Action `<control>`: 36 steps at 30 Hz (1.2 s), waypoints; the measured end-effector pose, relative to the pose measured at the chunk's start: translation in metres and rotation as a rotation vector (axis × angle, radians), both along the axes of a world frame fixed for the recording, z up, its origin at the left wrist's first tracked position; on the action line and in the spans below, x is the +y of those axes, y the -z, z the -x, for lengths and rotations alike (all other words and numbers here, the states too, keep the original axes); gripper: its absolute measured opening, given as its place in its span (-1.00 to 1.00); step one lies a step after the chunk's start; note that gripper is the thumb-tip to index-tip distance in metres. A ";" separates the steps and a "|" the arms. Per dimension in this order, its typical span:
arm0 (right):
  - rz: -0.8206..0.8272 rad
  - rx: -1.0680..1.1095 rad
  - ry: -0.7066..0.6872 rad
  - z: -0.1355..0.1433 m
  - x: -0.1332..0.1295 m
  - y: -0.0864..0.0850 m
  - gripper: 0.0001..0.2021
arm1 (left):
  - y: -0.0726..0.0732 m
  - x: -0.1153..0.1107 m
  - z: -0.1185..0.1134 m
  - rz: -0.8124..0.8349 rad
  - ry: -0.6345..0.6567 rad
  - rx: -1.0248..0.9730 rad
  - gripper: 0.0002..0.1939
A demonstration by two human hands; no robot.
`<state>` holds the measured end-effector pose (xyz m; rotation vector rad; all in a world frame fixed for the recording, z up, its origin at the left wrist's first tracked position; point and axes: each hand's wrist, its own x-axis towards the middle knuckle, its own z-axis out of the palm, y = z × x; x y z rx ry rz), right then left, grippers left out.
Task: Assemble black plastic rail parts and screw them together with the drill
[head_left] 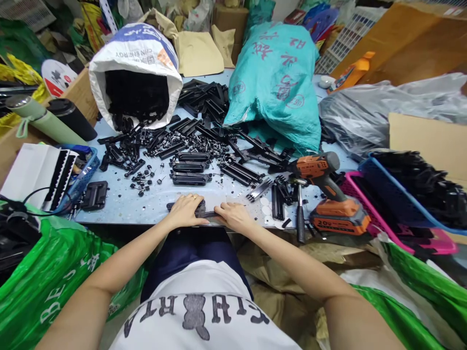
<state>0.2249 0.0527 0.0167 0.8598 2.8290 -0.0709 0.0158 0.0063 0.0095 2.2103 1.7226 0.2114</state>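
Observation:
My left hand (185, 211) lies over a black plastic part (200, 209) at the table's front edge, its fingers closed round it. The part shows only at both sides of the hand. My right hand (235, 215) is closed beside it, fingertips on the end of a thin dark bar (210, 214) that reaches toward the left hand. Whether bar and part are joined, I cannot tell. Just beyond the hands lie several long black plastic assemblies (190, 167) in a stack of rows. Small screws with black heads (143, 180) are scattered to their left.
An orange cordless drill (328, 189) and a black-handled hammer (300, 214) stand at the right, near blue and pink baskets (392, 192). A white sack (97, 82) spilling black parts and a teal sack (273, 82) are behind. A blue basket (93, 163) and bottles (40, 116) are left.

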 end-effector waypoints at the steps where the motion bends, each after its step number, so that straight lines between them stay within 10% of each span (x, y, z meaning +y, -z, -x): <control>1: -0.007 0.004 0.006 0.001 -0.001 -0.002 -0.66 | 0.001 -0.001 0.000 -0.009 -0.005 -0.012 -0.29; 20: -0.023 0.037 0.066 0.009 -0.009 -0.031 -0.66 | 0.013 -0.005 0.011 -0.180 0.076 -0.097 -0.53; 27: 0.106 0.038 0.060 0.006 0.014 -0.018 -0.64 | 0.005 0.002 0.004 -0.091 0.083 -0.045 -0.48; 33: -0.080 0.226 0.203 0.019 0.085 -0.005 -0.66 | -0.001 0.018 0.075 -0.271 -0.483 0.149 -0.66; 36: -0.142 0.110 0.194 0.035 0.109 -0.002 -0.69 | 0.004 0.023 0.108 -0.183 -0.499 0.250 -0.69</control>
